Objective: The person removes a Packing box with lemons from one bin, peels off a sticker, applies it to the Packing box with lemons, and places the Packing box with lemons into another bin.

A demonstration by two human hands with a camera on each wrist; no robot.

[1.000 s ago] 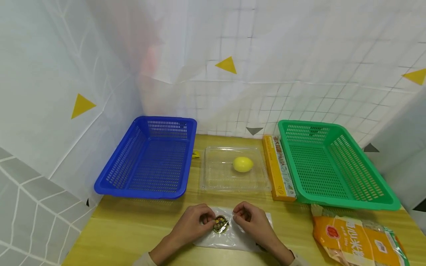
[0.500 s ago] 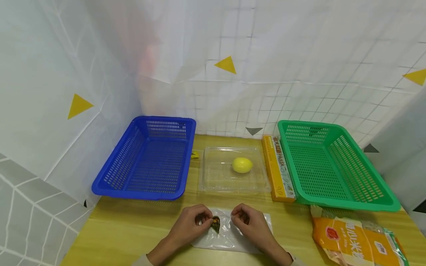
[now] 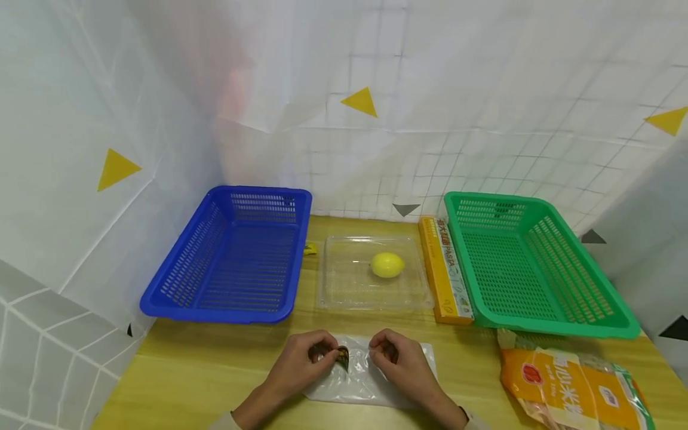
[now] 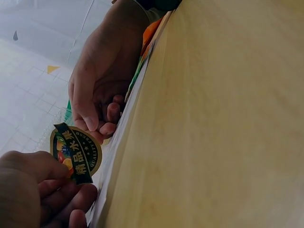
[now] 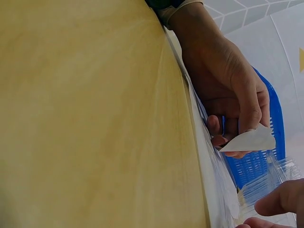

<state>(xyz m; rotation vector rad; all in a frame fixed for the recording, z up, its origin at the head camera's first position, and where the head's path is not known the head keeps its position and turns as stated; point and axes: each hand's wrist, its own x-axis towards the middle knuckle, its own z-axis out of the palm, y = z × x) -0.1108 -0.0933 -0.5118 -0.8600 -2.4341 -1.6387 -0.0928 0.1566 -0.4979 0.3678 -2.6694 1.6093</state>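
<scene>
My left hand (image 3: 302, 360) pinches a round black-and-gold sticker (image 4: 85, 151) with fruit pictures between thumb and fingers, and the sticker bends in the grip. From the right wrist view, the sticker's pale back (image 5: 251, 140) shows. Under both hands a shiny whitish plastic bag (image 3: 359, 391) lies flat on the table. My right hand (image 3: 407, 365) is over the bag's right part, fingers loosely curled, thumb and forefinger close together with a small gap and nothing seen between them. Past the hands, a yellow lemon (image 3: 387, 264) lies on a clear plastic box (image 3: 344, 294).
A blue basket (image 3: 215, 313) stands at the back left, a green basket (image 3: 553, 327) at the back right. An orange pasta box (image 3: 438, 275) lies beside the green basket. An orange food bag (image 3: 572, 382) lies front right. A small yellow packet (image 3: 310, 248) shows by the blue basket.
The sticker, flat and round in view one second ago, now stands bent in my left fingers, its visible part narrower. Both hands shift slightly left in view along with the whole scene.
</scene>
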